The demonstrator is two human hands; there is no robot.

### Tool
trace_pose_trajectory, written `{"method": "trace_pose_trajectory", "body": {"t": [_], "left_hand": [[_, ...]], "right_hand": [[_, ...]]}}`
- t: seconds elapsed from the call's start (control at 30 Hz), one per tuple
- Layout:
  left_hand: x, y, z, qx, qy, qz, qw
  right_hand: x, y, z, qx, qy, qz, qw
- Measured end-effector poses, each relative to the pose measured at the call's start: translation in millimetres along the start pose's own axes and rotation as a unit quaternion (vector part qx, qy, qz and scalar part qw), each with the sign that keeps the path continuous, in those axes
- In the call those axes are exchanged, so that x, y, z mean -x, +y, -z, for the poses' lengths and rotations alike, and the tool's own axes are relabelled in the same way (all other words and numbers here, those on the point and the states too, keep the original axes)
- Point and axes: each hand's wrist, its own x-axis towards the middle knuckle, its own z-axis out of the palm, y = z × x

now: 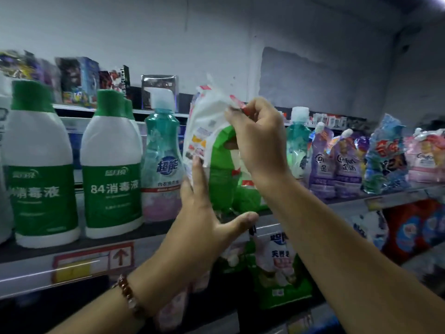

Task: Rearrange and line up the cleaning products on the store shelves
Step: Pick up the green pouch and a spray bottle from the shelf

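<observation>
fingers (196, 169) of the left hand (199, 213) are spread open, flat against the lower left side of a green-and-white soft pouch (216, 145), thumb stretched out under its base; a beaded bracelet (127, 292) sits on that wrist. left to right along the middle shelf (96, 239): two white bottles with green caps and green labels (38, 165) (112, 165), a third partly hidden behind the second; a teal transparent bottle with a white cap (161, 155); the pouch, standing on the shelf just beside that bottle and tilted; a second teal bottle (297, 145) partly hidden behind the right forearm; purple spouted pouches (334, 162); a blue crinkled bag (385, 155); pink bags (426, 157) at the far right. right hand (260, 138) is closed, pinching the pouch's folded top edge. a red-framed price tag with an arrow (94, 261) is fixed to the shelf edge. more bags (279, 268) stand on the shelf below; blurred boxes (79, 80) line the top shelf.
</observation>
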Motion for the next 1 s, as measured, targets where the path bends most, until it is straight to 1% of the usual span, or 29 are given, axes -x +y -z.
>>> {"method": "trace_pose_trajectory", "body": {"t": [0.07,0.1,0.13,0.2,0.23,0.27,0.3,0.33,0.37,0.4,0.43,0.47,0.5,0.53,0.57,0.6,0.67,0.7,0.73,0.8,0.83,0.87,0.93,1.0], "left_hand": [[1,10,-16,0.086,0.068,-0.013,0.994],[4,12,-26,0.117,0.084,-0.025,0.989],[6,12,-37,0.159,0.083,-0.038,0.983],[12,4,-57,0.255,0.047,-0.072,0.963],[21,6,-73,0.303,0.004,-0.070,0.950],[30,9,-86,0.342,-0.029,-0.059,0.937],[36,7,-94,0.367,-0.044,-0.040,0.928],[44,5,-102,0.400,-0.073,-0.011,0.913],[53,4,-113,0.440,-0.115,0.027,0.890],[64,4,-123,0.484,-0.156,0.071,0.858],[75,-2,-135,0.518,-0.191,0.120,0.825],[86,-7,-146,0.549,-0.229,0.166,0.787],[100,-14,-155,0.561,-0.268,0.213,0.754],[111,-18,-165,0.564,-0.312,0.249,0.723],[121,-26,-174,0.556,-0.358,0.280,0.696],[130,-33,-179,0.535,-0.404,0.306,0.676],[149,-53,-192,0.497,-0.469,0.346,0.643],[162,-62,-195,0.501,-0.485,0.372,0.613],[176,-69,-195,0.517,-0.483,0.408,0.577],[206,-82,-193,0.511,-0.473,0.473,0.540],[222,-88,-192,0.510,-0.468,0.499,0.520],[234,-88,-191,0.519,-0.464,0.522,0.492],[255,-89,-187,0.538,-0.463,0.551,0.439],[265,-86,-179,0.549,-0.460,0.562,0.414]], "right_hand": [[13,-12,21,-0.107,-0.024,-0.062,0.992],[21,-15,33,-0.136,-0.045,-0.081,0.986],[30,-17,45,-0.146,-0.065,-0.088,0.983],[45,-14,64,-0.103,-0.091,-0.084,0.987],[53,-12,79,-0.062,-0.094,-0.081,0.990],[61,-10,95,-0.035,-0.099,-0.078,0.991],[67,-6,110,-0.014,-0.106,-0.074,0.992],[77,2,129,0.031,-0.088,-0.074,0.993],[91,16,153,0.107,-0.051,-0.091,0.989],[110,28,175,0.180,-0.016,-0.137,0.974],[131,42,196,0.215,0.022,-0.208,0.954],[156,54,214,0.189,0.045,-0.307,0.932],[185,68,231,0.104,0.058,-0.407,0.906],[214,74,239,-0.003,0.063,-0.490,0.869],[241,75,241,-0.074,0.081,-0.544,0.832],[265,76,239,-0.109,0.109,-0.574,0.804],[309,75,231,-0.106,0.160,-0.593,0.782],[328,73,225,-0.096,0.183,-0.595,0.777],[343,69,217,-0.078,0.194,-0.592,0.778],[366,60,202,-0.012,0.197,-0.592,0.781],[374,53,193,0.030,0.191,-0.598,0.778],[378,47,186,0.074,0.178,-0.603,0.774],[381,35,174,0.176,0.128,-0.610,0.762],[381,30,169,0.260,0.077,-0.623,0.733]]}}
